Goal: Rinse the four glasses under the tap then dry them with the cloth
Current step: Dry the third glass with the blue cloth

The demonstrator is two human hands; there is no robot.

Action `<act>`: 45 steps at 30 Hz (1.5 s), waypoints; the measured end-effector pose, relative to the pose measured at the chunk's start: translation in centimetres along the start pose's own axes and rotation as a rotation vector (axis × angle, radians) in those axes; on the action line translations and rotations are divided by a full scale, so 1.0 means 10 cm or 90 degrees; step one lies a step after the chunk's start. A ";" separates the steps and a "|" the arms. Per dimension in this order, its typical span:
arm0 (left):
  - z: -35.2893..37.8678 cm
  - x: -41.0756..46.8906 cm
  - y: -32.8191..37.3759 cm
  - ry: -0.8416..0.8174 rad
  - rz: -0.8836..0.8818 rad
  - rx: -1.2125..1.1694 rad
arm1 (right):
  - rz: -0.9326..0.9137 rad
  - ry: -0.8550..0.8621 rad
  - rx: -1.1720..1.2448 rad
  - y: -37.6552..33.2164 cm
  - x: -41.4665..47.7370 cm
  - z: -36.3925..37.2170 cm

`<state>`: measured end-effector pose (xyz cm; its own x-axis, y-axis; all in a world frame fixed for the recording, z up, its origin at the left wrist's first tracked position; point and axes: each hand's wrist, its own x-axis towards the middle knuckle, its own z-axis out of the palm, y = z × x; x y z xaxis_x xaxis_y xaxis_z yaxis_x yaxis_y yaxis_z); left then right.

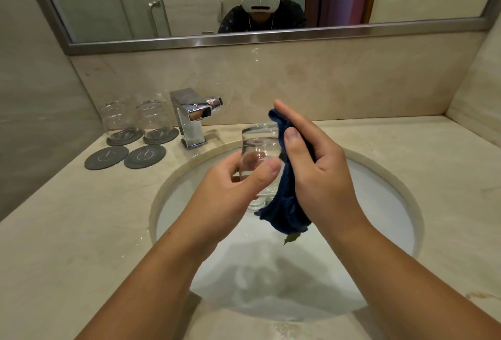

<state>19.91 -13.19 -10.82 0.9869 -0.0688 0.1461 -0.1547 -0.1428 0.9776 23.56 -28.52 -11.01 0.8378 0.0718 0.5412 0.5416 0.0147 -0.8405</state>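
**Drying step in hand: one glass held over the sink, cloth applied.**

On the tabletop (81,217) at far left we note a standing glass (120,120) and a second glass (154,118), each on a grey coaster and both apparently empty. Two bare coasters (106,157) lie in front. The tap (191,117) shows no stream. Our left hand (230,185) grips the held glass (260,155) above the sink (401,185), and we see no liquid in it. Our right hand (322,174) clamps the blue cloth (287,204) against its right wall. A fourth glass is not in view. We judge that the next move calls for turning the glass against the cloth, then seating it on a bare coaster.
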 end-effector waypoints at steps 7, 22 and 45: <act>-0.05 0.02 -0.04 -0.019 0.005 -0.132 | 0.093 0.030 0.122 0.03 0.06 -0.02; 0.00 0.03 -0.07 -0.003 -0.015 0.018 | 0.013 0.018 -0.020 0.06 0.02 0.00; 0.00 0.01 -0.03 0.010 0.024 -0.010 | -0.020 0.049 0.020 0.01 0.00 0.02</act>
<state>20.03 -13.20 -11.12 0.9809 -0.0581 0.1855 -0.1916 -0.1254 0.9734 23.58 -28.30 -11.07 0.8237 -0.0060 0.5670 0.5666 0.0477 -0.8226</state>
